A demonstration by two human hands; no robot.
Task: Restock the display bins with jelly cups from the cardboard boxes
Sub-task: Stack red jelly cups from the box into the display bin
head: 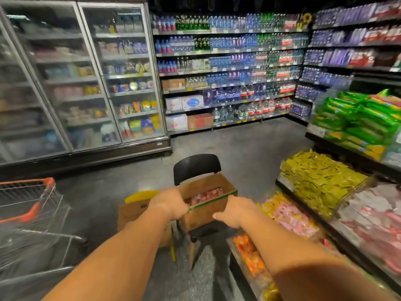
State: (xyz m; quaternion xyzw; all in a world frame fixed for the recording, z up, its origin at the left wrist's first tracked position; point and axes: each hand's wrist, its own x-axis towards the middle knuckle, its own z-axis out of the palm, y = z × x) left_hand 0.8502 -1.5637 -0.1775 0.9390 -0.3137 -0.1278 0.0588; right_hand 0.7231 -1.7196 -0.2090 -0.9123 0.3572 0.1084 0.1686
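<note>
From the head camera, both hands hold one open cardboard box (208, 205) in the middle of the picture. The left hand (169, 205) grips the near left corner of the box, with its fingers curled over the green-edged rim. The right hand (234, 211) holds the near right side of the box, with its fingers curled round the corner. Pink jelly cups (206, 195) lie inside the box. The box is over the seat of a black chair (196, 167), whose back rises at 12 o'clock from the box.

At 9 o'clock from the box, a second cardboard box (133, 210) sits on a yellow chair (141, 195). At 3 o'clock, display bins (288, 216) hold pink and yellow cups, and at 5 o'clock there are orange ones (249, 253). Further right are yellow-green packets (319, 172) and green bags (358, 116).

A shopping cart (30, 211) with orange trim stands at 9 o'clock, far left. Fridges (86, 72) and shelves of bottles (234, 61) fill the back.
</note>
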